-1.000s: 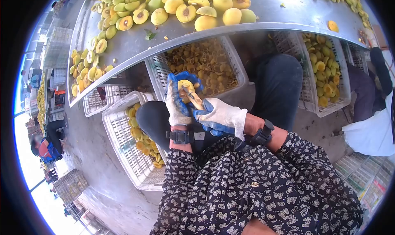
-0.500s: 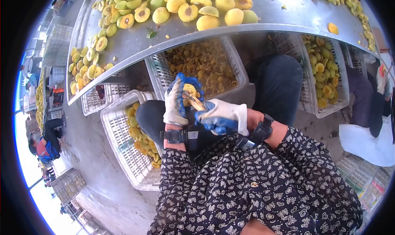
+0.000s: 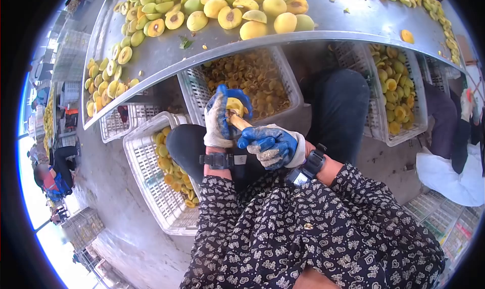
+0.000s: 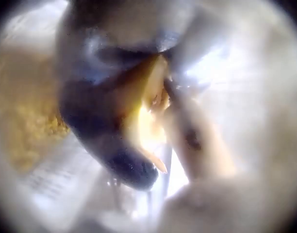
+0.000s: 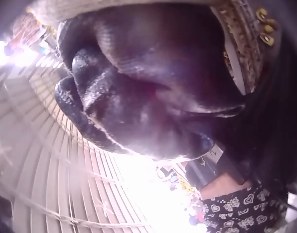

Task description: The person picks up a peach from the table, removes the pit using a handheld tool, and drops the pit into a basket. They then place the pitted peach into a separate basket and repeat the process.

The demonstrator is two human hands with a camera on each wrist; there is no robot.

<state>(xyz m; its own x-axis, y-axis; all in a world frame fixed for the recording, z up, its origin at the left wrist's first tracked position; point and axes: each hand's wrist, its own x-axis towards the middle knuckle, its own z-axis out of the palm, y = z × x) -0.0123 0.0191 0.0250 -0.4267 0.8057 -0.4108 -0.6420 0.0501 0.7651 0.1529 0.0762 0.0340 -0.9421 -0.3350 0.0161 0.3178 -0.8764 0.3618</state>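
Above lattice crate: L hand fingers curl round yellow fruit; R hand fingers clamp wooden tool.

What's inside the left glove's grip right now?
The left hand grips a yellow fruit piece; the right hand holds a wooden-handled tool against it. The tool's tip is covered by fruit and fingers.

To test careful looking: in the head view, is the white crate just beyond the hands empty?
No, the white crate is filled with yellowish fruit pieces.
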